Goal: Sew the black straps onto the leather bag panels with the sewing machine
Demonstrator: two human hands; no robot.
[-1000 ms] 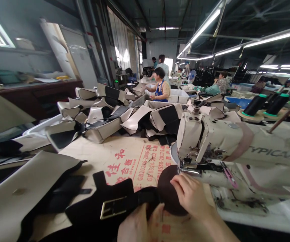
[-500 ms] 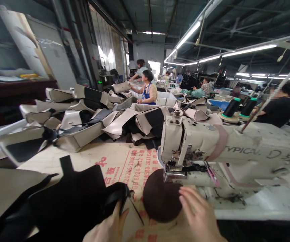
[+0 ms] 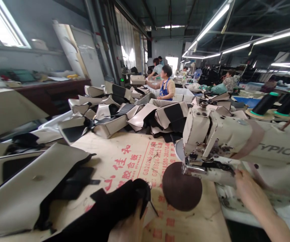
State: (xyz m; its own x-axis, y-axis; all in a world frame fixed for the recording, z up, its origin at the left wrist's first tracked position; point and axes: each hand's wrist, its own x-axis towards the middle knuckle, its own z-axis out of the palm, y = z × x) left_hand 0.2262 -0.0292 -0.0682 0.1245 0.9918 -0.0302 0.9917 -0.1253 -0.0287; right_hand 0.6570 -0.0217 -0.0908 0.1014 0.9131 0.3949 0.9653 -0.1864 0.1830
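My left hand (image 3: 128,228) is at the bottom edge, closed on a black fabric piece (image 3: 109,210) lying on the printed cardboard sheet (image 3: 135,158). Its fingers are mostly hidden under the fabric. My right hand (image 3: 245,188) reaches behind the arm of the cream sewing machine (image 3: 225,137), its fingers out of sight. A dark brown round piece (image 3: 181,191) lies flat under the machine's head, touched by neither hand.
Beige and black bag parts (image 3: 114,114) are piled across the back of the table, with more at the left (image 3: 29,188). Black thread cones (image 3: 264,104) stand behind the machine. Other people (image 3: 166,87) work at tables farther back.
My right hand has left the brown round piece and moved right behind the machine arm. My left hand has dragged the black fabric piece to the right.
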